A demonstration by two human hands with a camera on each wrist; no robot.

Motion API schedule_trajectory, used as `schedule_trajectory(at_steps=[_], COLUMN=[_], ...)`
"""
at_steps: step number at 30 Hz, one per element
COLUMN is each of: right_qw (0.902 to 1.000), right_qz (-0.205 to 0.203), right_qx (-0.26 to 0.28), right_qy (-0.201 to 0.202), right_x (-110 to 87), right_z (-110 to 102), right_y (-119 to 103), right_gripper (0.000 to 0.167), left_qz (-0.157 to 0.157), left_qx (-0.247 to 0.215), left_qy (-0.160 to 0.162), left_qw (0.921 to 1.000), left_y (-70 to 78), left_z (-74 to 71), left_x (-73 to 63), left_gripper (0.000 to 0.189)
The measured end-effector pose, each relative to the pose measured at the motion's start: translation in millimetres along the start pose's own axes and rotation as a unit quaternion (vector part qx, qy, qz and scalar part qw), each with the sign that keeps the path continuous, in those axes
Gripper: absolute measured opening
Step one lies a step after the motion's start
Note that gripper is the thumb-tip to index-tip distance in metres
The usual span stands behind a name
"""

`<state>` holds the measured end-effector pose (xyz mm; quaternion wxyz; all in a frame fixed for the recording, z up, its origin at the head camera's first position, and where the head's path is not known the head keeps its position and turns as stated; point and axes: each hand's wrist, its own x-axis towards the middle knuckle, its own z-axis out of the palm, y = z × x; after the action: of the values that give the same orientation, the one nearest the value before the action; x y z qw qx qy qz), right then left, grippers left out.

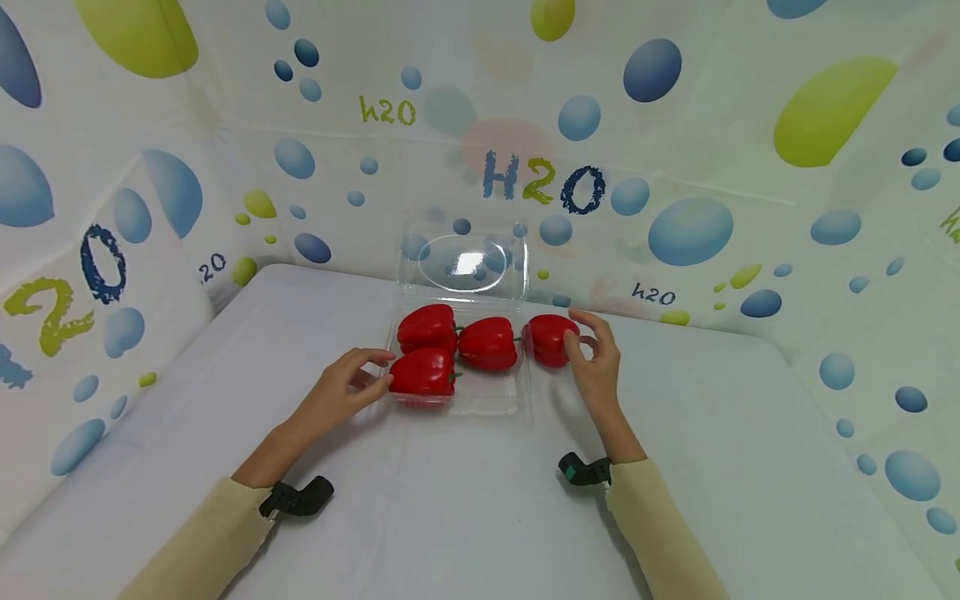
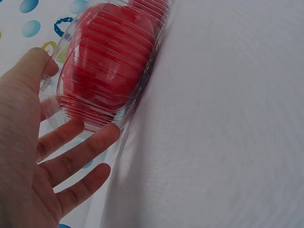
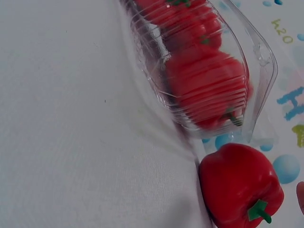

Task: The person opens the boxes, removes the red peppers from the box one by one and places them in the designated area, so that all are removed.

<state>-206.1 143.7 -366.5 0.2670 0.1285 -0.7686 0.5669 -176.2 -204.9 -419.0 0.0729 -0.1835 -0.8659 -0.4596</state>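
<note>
Three red bell peppers [image 1: 487,344] lie in a clear plastic container [image 1: 487,404] whose hinged lid [image 1: 408,279] stands raised behind. At the container's left side is my left hand [image 1: 341,387]; its thumb and fingers touch the clear edge beside the front-left pepper [image 2: 111,57], and the other fingers are spread. Just right of the container, a fourth red bell pepper [image 1: 546,340] with a green stem [image 3: 259,211] sits outside it. My right hand [image 1: 600,367] is at that pepper's right side, thumb and index finger apart. Only a fingertip [image 3: 300,194] shows in the right wrist view, apart from the pepper.
A white-covered table [image 1: 465,500] extends in front and to both sides. Behind it hangs a backdrop [image 1: 465,167] printed with blue and green drops. Each wrist wears a black strap camera [image 1: 300,497].
</note>
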Motion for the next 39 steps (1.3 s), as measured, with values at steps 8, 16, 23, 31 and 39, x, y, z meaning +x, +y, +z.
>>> schedule_trajectory(at_steps=[8, 16, 23, 31, 39], right_qw=[0.9995, 0.9989, 0.9980, 0.9971, 0.9938], right_qz=[-0.021, -0.018, -0.018, -0.030, -0.058], right_qx=[0.007, 0.019, 0.026, 0.011, 0.021], right_qy=[-0.023, -0.039, -0.055, -0.069, -0.093], right_x=[-1.8, -4.3, -6.3, -8.3, -9.6], right_z=[4, 8, 12, 15, 19], right_y=[-4, -9, -13, -16, -22], right_gripper=[0.033, 0.032, 0.030, 0.029, 0.029], left_qz=[0.001, -0.002, -0.002, -0.003, -0.005], left_qx=[-0.001, -0.003, -0.002, -0.001, -0.001], left_qy=[0.003, 0.001, 0.000, 0.000, 0.000], left_qw=[1.0000, 1.0000, 1.0000, 1.0000, 1.0000], left_y=[0.9, 0.3, -0.1, -1.3, -3.0], left_z=[0.3, 0.6, 0.7, 1.0, 1.0], left_x=[-1.2, -0.7, -0.5, -0.3, 0.0], left_gripper=[0.039, 0.040, 0.039, 0.040, 0.040])
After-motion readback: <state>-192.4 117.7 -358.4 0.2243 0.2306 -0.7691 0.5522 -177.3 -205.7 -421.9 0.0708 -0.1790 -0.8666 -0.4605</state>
